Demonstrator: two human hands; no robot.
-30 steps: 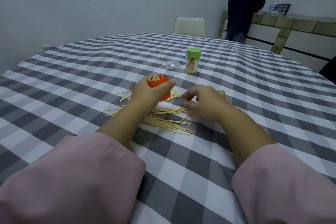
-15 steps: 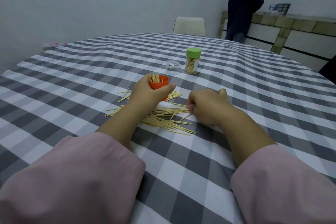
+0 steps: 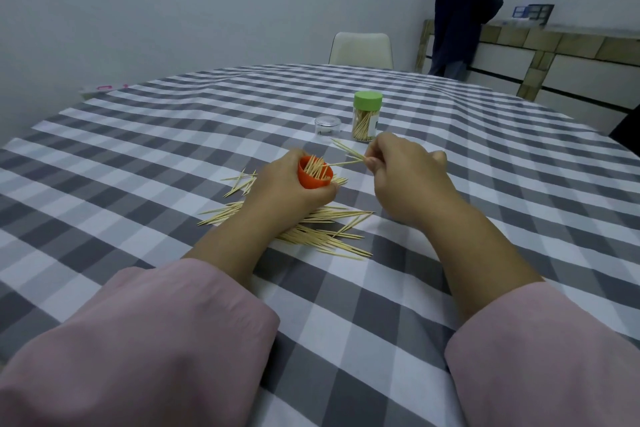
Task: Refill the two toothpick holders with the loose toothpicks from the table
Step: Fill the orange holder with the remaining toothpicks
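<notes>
L hand (image 3: 291, 185): still grips orange holder (image 3: 314, 177), frame centre.
R hand (image 3: 398, 168): up off pile (image 3: 311, 230), now pinching picks (image 3: 348, 154) w/ tips at the holder mouth; next batch going in.

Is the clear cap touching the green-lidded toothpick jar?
Apart. The head view shows a strip of checked tablecloth between the clear cap and the green-lidded jar.

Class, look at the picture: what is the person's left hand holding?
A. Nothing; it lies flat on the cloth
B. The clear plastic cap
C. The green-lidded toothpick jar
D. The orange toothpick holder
D: the left hand wraps its grip round the orange toothpick holder, while the green-lidded jar and the clear cap stand apart behind it.
</notes>
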